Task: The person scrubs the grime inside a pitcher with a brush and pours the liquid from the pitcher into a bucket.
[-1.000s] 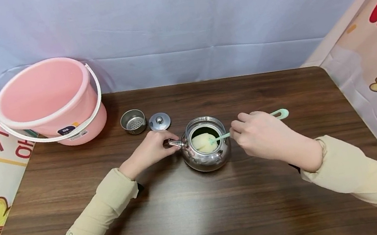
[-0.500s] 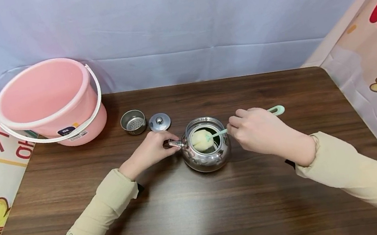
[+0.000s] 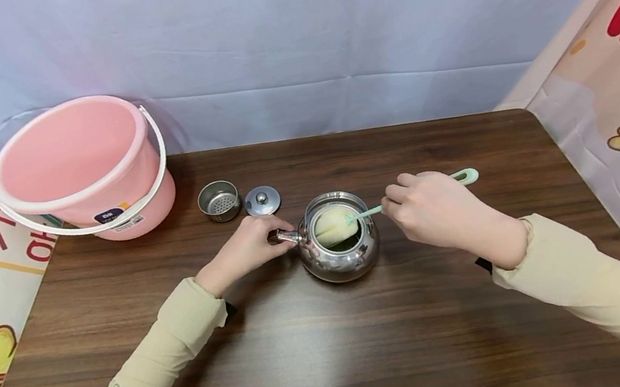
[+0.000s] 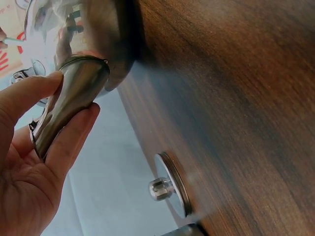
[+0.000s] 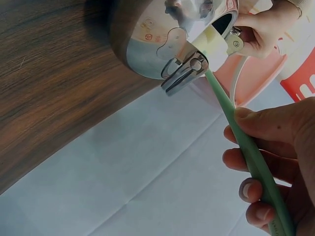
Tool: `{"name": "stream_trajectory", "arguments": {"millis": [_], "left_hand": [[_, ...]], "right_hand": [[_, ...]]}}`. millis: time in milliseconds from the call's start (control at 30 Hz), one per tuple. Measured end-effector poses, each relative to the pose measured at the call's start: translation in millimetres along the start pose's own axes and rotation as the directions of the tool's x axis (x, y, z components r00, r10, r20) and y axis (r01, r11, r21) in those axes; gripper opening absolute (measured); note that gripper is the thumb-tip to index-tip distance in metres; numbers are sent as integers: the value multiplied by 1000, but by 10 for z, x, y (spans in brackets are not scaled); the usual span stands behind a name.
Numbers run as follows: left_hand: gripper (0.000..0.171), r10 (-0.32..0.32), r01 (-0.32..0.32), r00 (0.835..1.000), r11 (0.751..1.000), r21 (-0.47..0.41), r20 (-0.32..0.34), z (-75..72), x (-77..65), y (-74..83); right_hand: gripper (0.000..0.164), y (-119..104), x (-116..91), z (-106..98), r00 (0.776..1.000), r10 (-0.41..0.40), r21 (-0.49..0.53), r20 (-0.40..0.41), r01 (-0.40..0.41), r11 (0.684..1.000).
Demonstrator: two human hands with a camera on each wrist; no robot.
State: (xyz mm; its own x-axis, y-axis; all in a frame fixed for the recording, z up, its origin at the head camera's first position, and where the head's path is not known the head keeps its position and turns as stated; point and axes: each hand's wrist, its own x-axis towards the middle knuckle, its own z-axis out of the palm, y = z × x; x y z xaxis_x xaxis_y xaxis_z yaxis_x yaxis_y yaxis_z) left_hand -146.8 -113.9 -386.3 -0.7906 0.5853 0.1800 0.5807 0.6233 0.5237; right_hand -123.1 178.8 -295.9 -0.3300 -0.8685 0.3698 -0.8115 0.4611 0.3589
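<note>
A shiny steel kettle (image 3: pixel 339 269) stands lidless on the table. My left hand (image 3: pixel 248 244) grips its short spout (image 4: pixel 78 88), thumb on one side and fingers on the other. In my right hand (image 3: pixel 434 211) is a sponge bottle brush, held by its pale green handle (image 5: pixel 251 152) with the fingers curled round it. The brush's cream sponge head (image 3: pixel 331 222) sits in the kettle's mouth, tilted, its lower end hidden inside. In the right wrist view, a folded metal handle bracket (image 5: pixel 184 73) shows on the kettle's side.
A steel strainer cup (image 3: pixel 219 202) and the knobbed kettle lid (image 3: pixel 262 200) lie behind my left hand. A large pink bucket (image 3: pixel 143 199) with a white handle stands at the back left. A pale cloth (image 3: pixel 286 41) hangs behind the wooden table (image 3: pixel 313 369).
The sponge head has shifted and turned about in the kettle's mouth. My right hand moved slightly left, then back to the right and a little away. The left hand and kettle stayed put.
</note>
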Motion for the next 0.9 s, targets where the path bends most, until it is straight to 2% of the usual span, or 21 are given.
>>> {"name": "stream_trajectory", "arguments": {"millis": [500, 767, 900], "left_hand": [[19, -15, 15, 1000, 1000, 4, 12, -12, 0, 17], [19, -25, 25, 1000, 1000, -1, 16, -15, 2, 20], [18, -21, 21, 1000, 1000, 0, 14, -12, 3, 20]], "right_hand": [[12, -52, -24, -96, 1000, -5, -2, 2, 5, 1000], [21, -84, -41, -96, 1000, -1, 1, 12, 1, 1000], [14, -104, -44, -93, 1000, -4, 7, 26, 4, 1000]]}}
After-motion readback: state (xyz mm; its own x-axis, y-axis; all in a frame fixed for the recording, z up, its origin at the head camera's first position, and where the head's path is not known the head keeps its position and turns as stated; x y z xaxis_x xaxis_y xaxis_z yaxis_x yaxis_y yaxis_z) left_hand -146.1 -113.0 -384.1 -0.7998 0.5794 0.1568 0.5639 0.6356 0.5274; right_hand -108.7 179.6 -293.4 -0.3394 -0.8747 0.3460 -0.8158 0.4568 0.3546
